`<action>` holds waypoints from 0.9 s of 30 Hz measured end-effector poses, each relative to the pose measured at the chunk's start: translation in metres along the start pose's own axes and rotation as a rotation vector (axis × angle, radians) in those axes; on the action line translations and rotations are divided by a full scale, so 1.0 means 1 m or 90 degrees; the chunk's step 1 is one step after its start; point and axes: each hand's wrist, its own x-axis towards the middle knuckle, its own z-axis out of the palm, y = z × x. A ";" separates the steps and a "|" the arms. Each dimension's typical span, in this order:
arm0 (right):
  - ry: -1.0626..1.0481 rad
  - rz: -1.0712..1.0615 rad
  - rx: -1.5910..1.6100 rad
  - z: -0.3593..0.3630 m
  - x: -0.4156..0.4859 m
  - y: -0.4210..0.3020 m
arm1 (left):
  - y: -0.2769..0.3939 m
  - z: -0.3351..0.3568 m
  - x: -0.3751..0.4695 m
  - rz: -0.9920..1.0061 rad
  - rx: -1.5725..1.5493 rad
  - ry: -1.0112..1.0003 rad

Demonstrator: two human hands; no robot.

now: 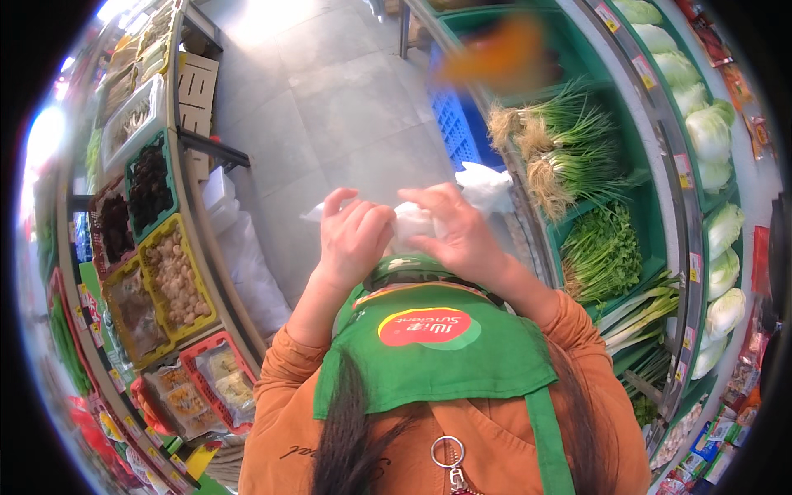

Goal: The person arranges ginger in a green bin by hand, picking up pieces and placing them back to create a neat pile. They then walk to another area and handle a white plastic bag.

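Observation:
Both my hands are raised in front of the green apron (427, 365), at about waist height. A white, crumpled thing (413, 221), thin like plastic or cloth, lies between them. My right hand (455, 229) curls around its right side with thumb and fingers. Against its left side is my left hand (356, 238), fingers bent; a white tip shows beyond this hand. Whether the left fingers pinch the white thing cannot be made out. Another white bundle (486, 182) is just beyond my right hand, near the right-hand shelf.
At right, green crates hold spring onions (557, 154) and leafy greens (603, 253), with napa cabbages (708, 136) behind. At left, a shelf bears a yellow basket of mushrooms (176, 275) and a red basket (226, 377). A blue crate (455, 117) stands on the tiled floor (346, 105).

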 end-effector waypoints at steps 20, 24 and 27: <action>-0.039 0.083 0.126 -0.012 -0.004 0.010 | 0.011 -0.002 0.005 -0.088 -0.175 -0.136; -0.129 0.215 0.189 -0.010 -0.012 0.026 | 0.010 -0.002 0.000 -0.093 -0.181 -0.144; -0.166 0.198 0.204 -0.011 -0.012 0.014 | 0.013 0.000 -0.003 -0.113 -0.215 -0.140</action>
